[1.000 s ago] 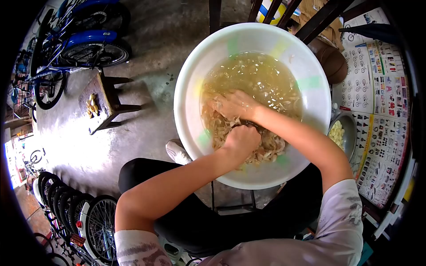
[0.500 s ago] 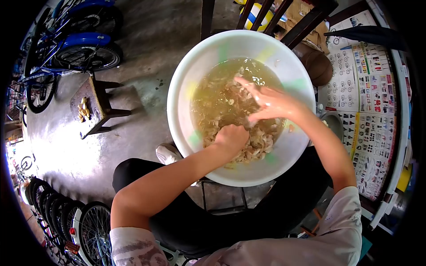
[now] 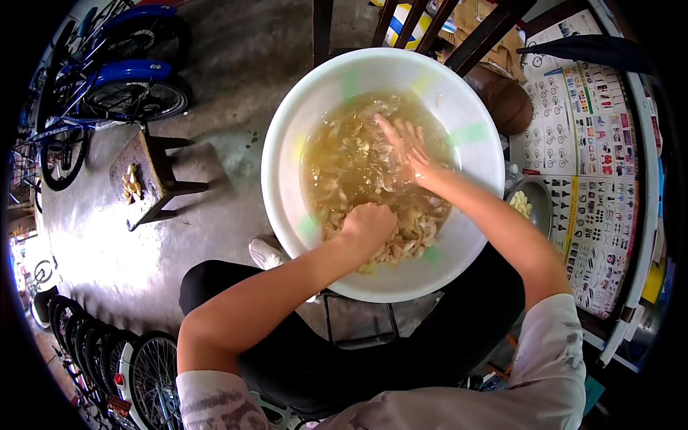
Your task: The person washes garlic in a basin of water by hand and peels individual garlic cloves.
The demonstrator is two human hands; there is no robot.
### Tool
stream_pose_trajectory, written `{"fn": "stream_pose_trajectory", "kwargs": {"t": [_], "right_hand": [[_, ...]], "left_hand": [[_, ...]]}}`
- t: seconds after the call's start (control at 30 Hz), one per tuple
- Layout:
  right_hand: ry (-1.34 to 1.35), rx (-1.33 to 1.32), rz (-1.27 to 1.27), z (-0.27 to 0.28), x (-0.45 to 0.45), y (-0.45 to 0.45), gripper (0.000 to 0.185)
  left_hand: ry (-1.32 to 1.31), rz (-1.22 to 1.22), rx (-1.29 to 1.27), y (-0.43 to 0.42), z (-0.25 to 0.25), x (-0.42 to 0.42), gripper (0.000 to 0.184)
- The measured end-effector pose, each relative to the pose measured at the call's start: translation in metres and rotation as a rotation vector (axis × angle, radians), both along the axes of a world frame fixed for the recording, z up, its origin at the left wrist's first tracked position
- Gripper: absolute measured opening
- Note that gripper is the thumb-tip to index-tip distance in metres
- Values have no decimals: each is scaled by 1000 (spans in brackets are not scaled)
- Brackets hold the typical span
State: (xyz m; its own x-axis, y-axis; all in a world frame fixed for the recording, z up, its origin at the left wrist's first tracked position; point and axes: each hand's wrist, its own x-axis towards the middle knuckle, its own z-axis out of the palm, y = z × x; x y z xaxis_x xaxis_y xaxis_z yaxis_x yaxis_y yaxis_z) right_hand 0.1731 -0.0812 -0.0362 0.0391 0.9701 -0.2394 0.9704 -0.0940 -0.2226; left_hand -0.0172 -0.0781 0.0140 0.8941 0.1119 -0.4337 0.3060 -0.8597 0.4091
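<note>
Many peel-like scraps [image 3: 410, 242] soak in my basin [image 3: 274, 143]; I seem to be sifting them, right hand [image 3: 410, 149] spread, left hand [image 3: 370, 228] knuckles-up (closed or not, I can't tell). The next pass likely wants a light touch.

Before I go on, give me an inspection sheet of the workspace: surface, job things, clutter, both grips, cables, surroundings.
Surface: bare grey floor, with bright glare at left; what bears the basin is mostly hidden.
Job things: white basin holding cloudy water and thin, pale scraps.
Clutter: metal bowl of pale pieces at right; low stool with lumpy pieces at left.
Left grip: fingers curled over the scraps; contents, if any, hidden.
Right grip: open, fingers spread at the water.
Cables: nothing clearly seen.
Surroundings: bicycles at left, printed sheets at right.
</note>
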Motion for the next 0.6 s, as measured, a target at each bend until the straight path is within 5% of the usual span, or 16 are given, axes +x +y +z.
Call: {"fn": "stream_pose_trajectory", "kwargs": {"t": [0.27, 0.37, 0.4, 0.53, 0.6], "right_hand": [[29, -101, 86, -3, -77, 47, 111], [-49, -158, 94, -7, -96, 64, 74], [-75, 50, 51, -5, -102, 65, 64], [131, 70, 94, 8, -97, 50, 57], [83, 694, 520, -5, -90, 46, 48]], "left_hand": [[28, -19, 12, -1, 6, -1, 8], [29, -12, 15, -2, 3, -2, 9], [0, 3, 24, -3, 2, -2, 9], [-33, 10, 70, -7, 2, -2, 8], [-33, 3, 74, -5, 3, -1, 8]]}}
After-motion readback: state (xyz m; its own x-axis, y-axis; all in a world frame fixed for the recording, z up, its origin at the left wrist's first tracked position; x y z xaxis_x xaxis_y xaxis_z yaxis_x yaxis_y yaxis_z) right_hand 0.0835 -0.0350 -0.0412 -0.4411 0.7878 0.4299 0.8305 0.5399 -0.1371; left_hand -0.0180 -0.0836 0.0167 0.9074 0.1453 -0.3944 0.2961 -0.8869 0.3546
